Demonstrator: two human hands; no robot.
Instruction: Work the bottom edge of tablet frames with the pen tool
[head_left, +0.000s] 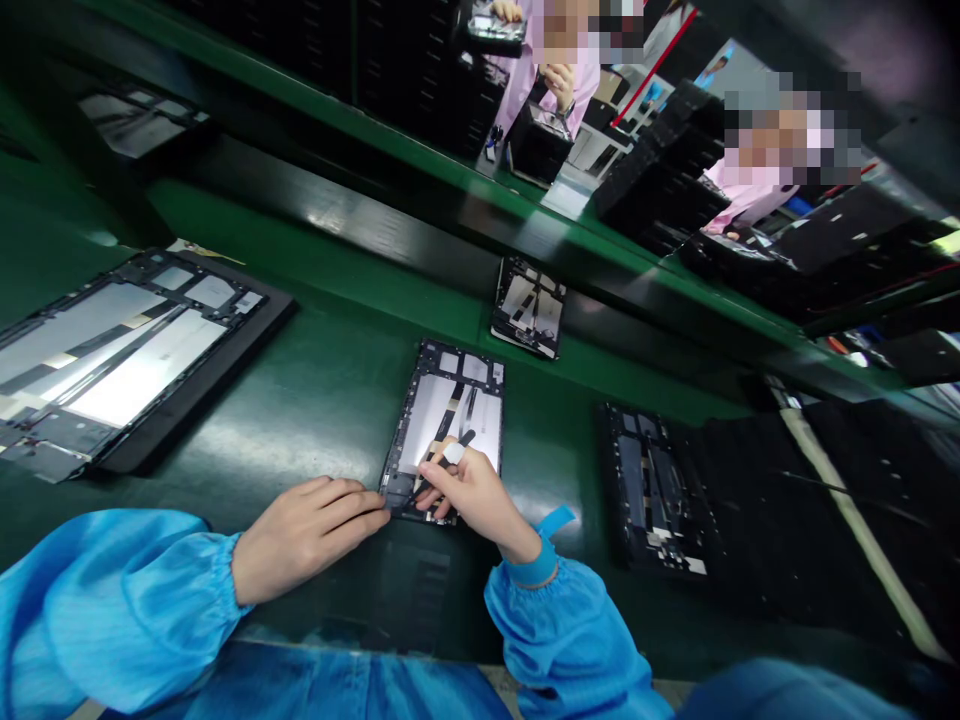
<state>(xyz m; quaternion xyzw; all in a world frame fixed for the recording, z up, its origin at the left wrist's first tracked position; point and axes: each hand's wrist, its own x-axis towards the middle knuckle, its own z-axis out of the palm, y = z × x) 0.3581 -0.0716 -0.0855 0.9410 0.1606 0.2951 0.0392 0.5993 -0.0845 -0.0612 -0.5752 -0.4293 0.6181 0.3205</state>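
An opened tablet (480, 410) lies in front of me on the green bench, its silvery inner plate and dark ribbon cables showing. My left hand (311, 535) rests palm down on the bench, its fingers stretched out and the tips touching the tablet's lower left corner. Over the tablet's lower part, my right hand (472, 490) is closed around a slim black stick-like tool (466, 440). A white patch shows by its fingers. The tool's lower end points down at the tablet's lower edge, and the fingers partly hide it. A blue band circles my right wrist.
Another opened tablet (142, 345) lies on a dark slab at left. A smaller-looking one (529, 305) lies at the back, and another (652, 490) on the right beside black trays (810, 520). Beyond the green rail (420, 175), two people in pink work near stacked black trays (660, 170).
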